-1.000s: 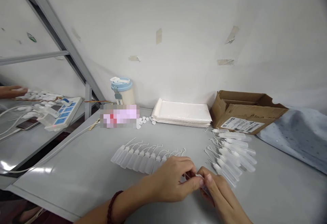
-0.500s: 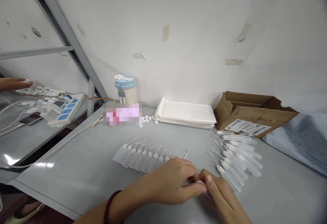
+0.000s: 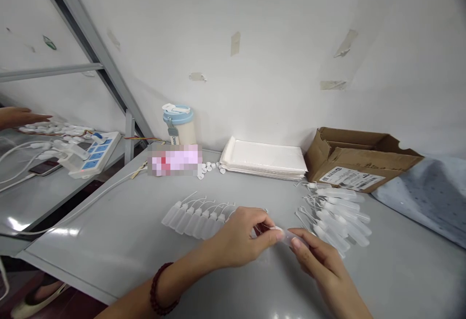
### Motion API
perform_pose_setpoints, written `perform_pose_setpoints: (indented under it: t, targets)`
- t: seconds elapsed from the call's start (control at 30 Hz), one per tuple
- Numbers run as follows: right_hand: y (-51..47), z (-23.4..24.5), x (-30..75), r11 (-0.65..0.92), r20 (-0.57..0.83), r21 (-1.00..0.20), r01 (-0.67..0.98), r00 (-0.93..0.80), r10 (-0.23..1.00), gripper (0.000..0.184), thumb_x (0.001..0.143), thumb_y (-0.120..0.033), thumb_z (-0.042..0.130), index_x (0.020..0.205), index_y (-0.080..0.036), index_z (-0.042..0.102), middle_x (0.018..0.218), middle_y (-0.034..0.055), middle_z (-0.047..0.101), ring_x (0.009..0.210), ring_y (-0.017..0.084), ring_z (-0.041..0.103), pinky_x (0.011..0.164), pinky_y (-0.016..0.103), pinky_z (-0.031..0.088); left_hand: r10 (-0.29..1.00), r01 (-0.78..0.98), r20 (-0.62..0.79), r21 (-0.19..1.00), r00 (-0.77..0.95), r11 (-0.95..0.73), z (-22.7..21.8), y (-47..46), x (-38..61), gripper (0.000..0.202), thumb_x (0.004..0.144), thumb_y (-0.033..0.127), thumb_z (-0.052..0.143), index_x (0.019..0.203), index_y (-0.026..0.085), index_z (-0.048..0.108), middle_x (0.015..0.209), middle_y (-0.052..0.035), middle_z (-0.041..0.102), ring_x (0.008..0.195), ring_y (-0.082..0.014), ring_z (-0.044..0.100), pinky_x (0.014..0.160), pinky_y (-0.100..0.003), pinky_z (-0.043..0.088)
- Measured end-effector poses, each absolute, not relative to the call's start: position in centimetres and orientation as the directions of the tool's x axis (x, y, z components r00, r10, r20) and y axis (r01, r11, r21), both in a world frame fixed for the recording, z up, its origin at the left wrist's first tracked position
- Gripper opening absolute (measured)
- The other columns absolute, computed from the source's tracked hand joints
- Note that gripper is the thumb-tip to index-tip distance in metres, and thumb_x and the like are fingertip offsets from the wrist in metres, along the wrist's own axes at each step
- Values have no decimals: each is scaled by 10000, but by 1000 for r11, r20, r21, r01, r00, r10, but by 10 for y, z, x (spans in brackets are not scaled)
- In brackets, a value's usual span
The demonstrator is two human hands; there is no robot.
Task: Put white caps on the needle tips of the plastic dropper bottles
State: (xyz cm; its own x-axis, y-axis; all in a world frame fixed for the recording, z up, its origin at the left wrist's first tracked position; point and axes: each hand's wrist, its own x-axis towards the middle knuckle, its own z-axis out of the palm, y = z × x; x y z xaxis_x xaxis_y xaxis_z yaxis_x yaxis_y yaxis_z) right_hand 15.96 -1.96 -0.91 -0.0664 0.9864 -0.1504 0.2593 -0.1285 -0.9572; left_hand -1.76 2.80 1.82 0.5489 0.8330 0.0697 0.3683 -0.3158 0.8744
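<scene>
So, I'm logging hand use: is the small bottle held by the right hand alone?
No, the left hand pinches one end of the small bottle while the right hand grips the other end.

White wall was matte and scuffed, with several tape scraps. Grey metal frame ran diagonally at left. Grey table butted against wall. Second grey table stood left, across gap. Light was even, with glare on left table.

No legible text; white label on cardboard box carries print, too small to read.
</scene>
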Motion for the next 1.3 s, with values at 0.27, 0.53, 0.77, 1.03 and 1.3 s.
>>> perform_pose_setpoints:
  t: [0.27,0.53,0.77,1.03,1.3]
  targets:
    - [-18,-11,161,-138,-162,-971,196,-114,980,397,812,-547,506,863,-184,657,551,-22,417,521,136,375,490,246,311,826,377,92,858,556,-349,19,27,-18,171,828,248,556,721,137,630,686,4,618,654,-102,530,622,-195,408]
    - [-20,-14,164,-46,-73,-960,275,-92,993,349,819,-525,516,854,-195,624,626,-2,515,578,148,444,534,252,344,820,386,47,866,571,-318,19,27,-18,249,864,292,518,689,141,611,649,24,590,621,-89,497,587,-190,368]
    - [-12,-17,167,-370,-333,-925,-84,-290,897,425,828,-536,521,617,-173,453,529,-80,207,475,73,158,442,232,159,760,411,212,737,614,-537,11,26,-16,210,867,259,514,724,128,595,691,-16,596,631,-111,499,641,-223,384]
    - [-18,-12,164,-118,-173,-962,248,-214,961,365,846,-506,493,923,-177,632,577,-24,445,549,128,412,512,235,348,803,447,0,830,597,-333,12,29,-18,296,841,281,500,581,143,523,550,38,489,538,-80,418,515,-196,316]
    - [-20,-16,168,24,-42,-919,392,-159,986,358,868,-489,447,996,-216,640,736,20,601,658,170,525,587,257,416,770,441,-98,862,631,-252,11,28,-19,372,892,359,430,609,141,533,555,36,507,540,-82,432,517,-199,318]
